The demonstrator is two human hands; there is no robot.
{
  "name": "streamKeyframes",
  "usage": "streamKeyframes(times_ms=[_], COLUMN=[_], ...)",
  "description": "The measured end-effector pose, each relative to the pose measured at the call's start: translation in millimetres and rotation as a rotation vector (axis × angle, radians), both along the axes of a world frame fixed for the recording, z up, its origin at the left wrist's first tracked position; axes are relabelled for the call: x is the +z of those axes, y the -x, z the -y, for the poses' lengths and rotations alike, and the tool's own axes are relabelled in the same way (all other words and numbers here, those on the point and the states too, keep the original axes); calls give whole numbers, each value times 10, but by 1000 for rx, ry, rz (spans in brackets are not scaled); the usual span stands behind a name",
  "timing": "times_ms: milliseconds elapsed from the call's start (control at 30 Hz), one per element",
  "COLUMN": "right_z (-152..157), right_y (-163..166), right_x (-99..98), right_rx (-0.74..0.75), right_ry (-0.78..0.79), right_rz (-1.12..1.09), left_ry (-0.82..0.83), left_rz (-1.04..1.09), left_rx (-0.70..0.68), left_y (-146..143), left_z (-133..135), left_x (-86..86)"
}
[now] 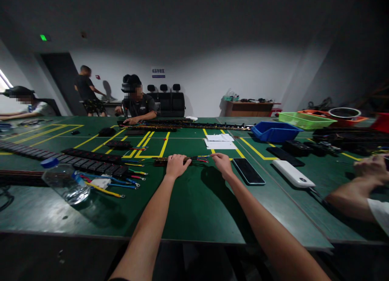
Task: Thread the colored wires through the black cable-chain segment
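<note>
My left hand (176,166) lies over a dark, narrow block (160,162) on the green table, its fingers closed round it. Several coloured wires (203,160) come out of the block's right end. At the tip of one, which looks blue, the fingers of my right hand (223,164) are pinched together. To the left, long rows of black segmented blocks (94,164) lie with yellow, red and blue wires ending in metal ring lugs (136,185). A black phone (248,171) rests just right of my right hand.
A water bottle (67,183) stands at the left front. White papers (220,142), a blue bin (275,131), a green basket (306,120) and a white power bank (293,174) are on the table (194,216). A co-worker's arm (354,194) reaches in from the right; another person (138,104) works opposite.
</note>
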State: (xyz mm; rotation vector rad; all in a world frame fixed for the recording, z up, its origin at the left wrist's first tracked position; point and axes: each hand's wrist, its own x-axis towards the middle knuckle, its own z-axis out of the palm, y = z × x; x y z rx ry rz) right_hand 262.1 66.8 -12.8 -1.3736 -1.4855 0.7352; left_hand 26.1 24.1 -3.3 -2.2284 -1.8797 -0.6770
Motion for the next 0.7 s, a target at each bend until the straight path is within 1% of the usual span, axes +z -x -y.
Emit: streamKeyframes(times_ms=[67,133,200,300,400,500,700], right_z=[-28,-40,-36,-11,14,26,51], right_y=[-4,-5,-6,-14,-31,-49,-53], right_x=[11,16,12,-6,-21,-22,6], right_rx=[61,98,77,-9,-35,-10,61], right_ry=[36,17,-58,-132,-63,26,100], right_rz=[-197,-239,-144,117,316,442,653], left_ry=[3,10,16,25,42,53,48], left_rz=[2,2,3,9,16,25,12], left_rx=[0,2,1,-3,-13,-20,-19], left_y=[-3,-6,-9,-13,-11,-3,3], left_z=[1,3,6,9,3,-13,-44], left_x=[3,9,20,38,46,39,21])
